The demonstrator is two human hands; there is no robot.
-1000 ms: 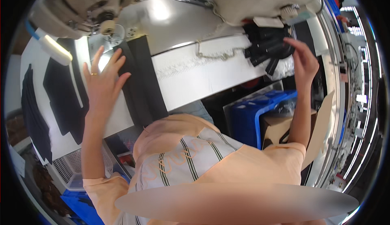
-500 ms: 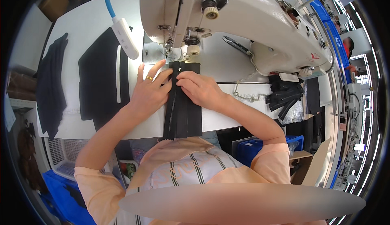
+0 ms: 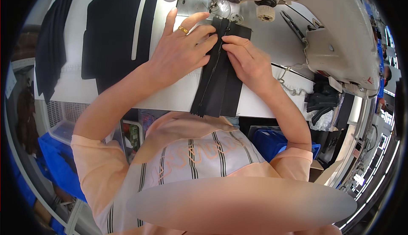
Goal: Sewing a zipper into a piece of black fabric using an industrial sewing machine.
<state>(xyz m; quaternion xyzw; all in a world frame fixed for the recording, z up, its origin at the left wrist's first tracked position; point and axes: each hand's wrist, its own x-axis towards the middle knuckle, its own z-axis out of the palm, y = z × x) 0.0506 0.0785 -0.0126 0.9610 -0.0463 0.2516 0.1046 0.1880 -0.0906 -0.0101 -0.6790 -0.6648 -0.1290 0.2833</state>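
Note:
A black zipper (image 3: 211, 75) lies lengthwise over a black fabric strip (image 3: 234, 86), its top end close to the sewing machine's needle area. My left hand (image 3: 180, 50), with a gold ring on one finger, grips the zipper's left edge near the top; two of its fingers stretch up toward the machine. From the other side, my right hand (image 3: 250, 61) pinches the zipper just below its slider (image 3: 227, 29). What lies beneath the right fingertips is hidden. The bottom ends of zipper and strip reach the table's front edge.
The white sewing machine (image 3: 340, 31) stands at the back right, with snips (image 3: 293, 25) beside it. Black fabric pieces (image 3: 112, 35) lie at left, a white strip (image 3: 140, 25) on one. More black zippers (image 3: 321, 101) are piled at right. Blue bins (image 3: 265, 143) sit below.
The whole view has shifted, so table and machine sit higher. Both hands stay at the zipper's upper part; zipper and strip now slant more, tops toward the right.

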